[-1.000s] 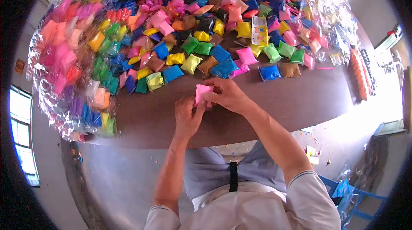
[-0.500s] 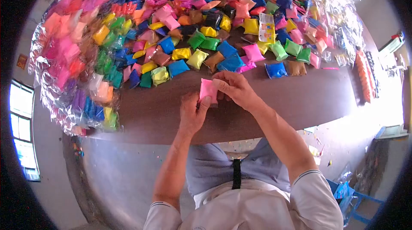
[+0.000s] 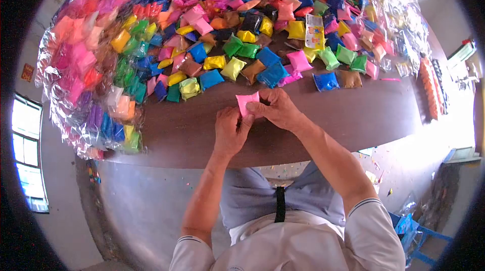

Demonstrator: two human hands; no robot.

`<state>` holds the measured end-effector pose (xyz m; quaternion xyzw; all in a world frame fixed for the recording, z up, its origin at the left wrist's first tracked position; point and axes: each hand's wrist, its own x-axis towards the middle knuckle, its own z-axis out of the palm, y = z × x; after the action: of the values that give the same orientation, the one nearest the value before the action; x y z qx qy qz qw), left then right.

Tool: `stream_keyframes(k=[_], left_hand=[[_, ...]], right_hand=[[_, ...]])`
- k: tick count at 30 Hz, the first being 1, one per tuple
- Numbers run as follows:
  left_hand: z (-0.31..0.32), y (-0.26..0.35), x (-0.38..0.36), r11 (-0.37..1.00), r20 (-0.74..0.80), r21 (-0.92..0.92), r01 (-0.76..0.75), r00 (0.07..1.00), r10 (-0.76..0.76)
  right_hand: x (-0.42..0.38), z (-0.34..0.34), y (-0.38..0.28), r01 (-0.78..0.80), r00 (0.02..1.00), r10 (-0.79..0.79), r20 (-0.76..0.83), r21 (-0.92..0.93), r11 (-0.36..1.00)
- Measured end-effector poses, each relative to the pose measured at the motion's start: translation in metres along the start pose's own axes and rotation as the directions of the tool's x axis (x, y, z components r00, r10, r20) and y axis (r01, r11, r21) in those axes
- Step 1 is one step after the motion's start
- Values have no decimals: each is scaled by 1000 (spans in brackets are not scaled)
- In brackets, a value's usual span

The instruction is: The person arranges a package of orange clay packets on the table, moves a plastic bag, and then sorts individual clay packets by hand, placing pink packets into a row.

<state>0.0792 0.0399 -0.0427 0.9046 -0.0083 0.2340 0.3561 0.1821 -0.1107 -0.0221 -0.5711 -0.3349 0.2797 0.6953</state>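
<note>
I pinch a small pink packet (image 3: 247, 103) between both hands, left hand (image 3: 228, 132) closed on its lower edge, right hand (image 3: 275, 109) on its side, just above the counter (image 3: 353, 114). It looks light, soft and squashy, its wrap probably slippery; the edges seem the surest hold.

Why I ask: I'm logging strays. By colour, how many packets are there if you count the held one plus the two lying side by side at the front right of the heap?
Pink: 1, the pink packet, pinched between left hand and right hand
Blue: 1, the blue packet
Brown: 1, the brown packet beside it
Total: 3
</note>
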Motion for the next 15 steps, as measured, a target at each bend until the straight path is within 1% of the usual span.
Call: stream_keyframes(k=[3,6,7,10,12,13,15], left_hand=[[-3,8,1,999,-20,-20,29,999,-29],[-3,8,-1,998,-23,-15,53,998,-54],[-3,7,-1,998,-16,-11,61,998,-61],[-7,11,1,999,35,32,8,999,-9],[-7,11,0,999,34,16,37,999,-37],[-7,11,-1,999,34,9,51,998,-51],[-5,13,0,1000,-27,14,27,999,-26]], right_hand=[[-3,4,-13,20,1000,-20,-15,2,1000],[-3,6,-11,38,997,-48,-64,-142,989],[-3,5,-9,41,997,-51,-57,-159,986],[-4,-1,-3,53,997,-65,-46,-225,973],[-3,-2,0,59,996,-77,-49,-289,956],[-3,-1,1,73,995,-88,-52,-249,966],[-2,3,4,99,992,-110,-58,-167,981]])
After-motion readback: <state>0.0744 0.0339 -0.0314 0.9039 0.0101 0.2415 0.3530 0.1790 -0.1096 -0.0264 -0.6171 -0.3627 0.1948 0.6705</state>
